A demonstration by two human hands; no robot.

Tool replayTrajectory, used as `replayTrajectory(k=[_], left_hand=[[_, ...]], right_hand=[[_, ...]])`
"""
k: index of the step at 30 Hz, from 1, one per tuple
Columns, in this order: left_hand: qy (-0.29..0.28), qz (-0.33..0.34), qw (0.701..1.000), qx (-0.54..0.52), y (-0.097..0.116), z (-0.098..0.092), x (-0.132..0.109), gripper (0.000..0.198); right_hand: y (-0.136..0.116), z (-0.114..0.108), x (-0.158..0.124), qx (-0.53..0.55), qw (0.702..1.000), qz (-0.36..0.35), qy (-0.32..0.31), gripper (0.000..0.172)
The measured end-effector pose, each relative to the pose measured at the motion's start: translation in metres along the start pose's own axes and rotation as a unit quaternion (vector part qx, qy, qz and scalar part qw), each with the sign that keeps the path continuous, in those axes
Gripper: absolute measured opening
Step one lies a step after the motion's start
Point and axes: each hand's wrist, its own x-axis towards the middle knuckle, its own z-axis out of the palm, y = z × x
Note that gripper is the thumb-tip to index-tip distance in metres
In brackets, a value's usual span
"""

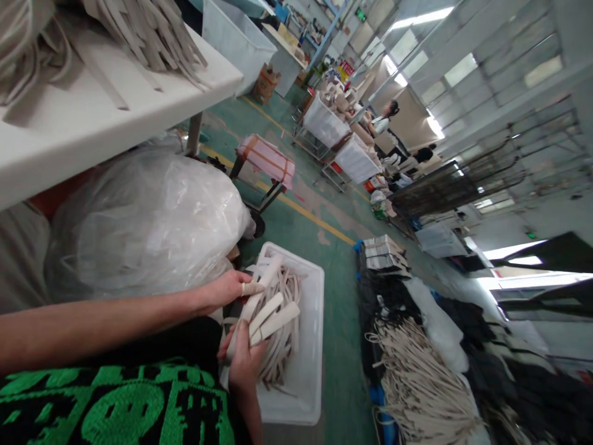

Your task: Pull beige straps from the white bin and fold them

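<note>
My right hand (246, 357) is closed around several flat beige strips (274, 324), whose rounded ends point away from me. Just above it, my left hand (230, 289) grips a longer, wider beige strip near the bin's near side; pale tape wraps one finger. Both hands are over a white plastic bin (311, 346). Inside the bin lies a loose heap of long, thin beige strips (288, 287), partly covered by the strips I hold. The fingertips of my left hand are partly hidden behind the strip.
A white table (217, 69) with piled beige strips stands at the upper left. Below it bulges a large clear plastic bag (152, 216). A pink-topped stool (266, 159) is beyond the bin. At right lies a big bundle of beige strips (419, 377). People and white carts (324, 120) are farther off.
</note>
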Motion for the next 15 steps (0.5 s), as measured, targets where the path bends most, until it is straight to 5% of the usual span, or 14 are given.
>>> replayTrajectory(k=[5, 11, 15], left_hand=[[0.034, -0.109, 0.991, -0.065, -0.045, -0.013, -0.007, 0.048], [0.007, -0.113, 0.990, -0.079, -0.052, -0.019, -0.005, 0.048], [0.070, -0.096, 0.990, -0.083, -0.053, -0.028, 0.003, 0.045]], right_hand=[[0.011, -0.001, -0.001, -0.026, 0.997, 0.078, 0.002, 0.051], [0.002, 0.005, 0.018, -0.009, 0.999, 0.037, -0.028, 0.055], [0.009, 0.004, 0.006, 0.000, 0.993, 0.066, -0.098, 0.053]])
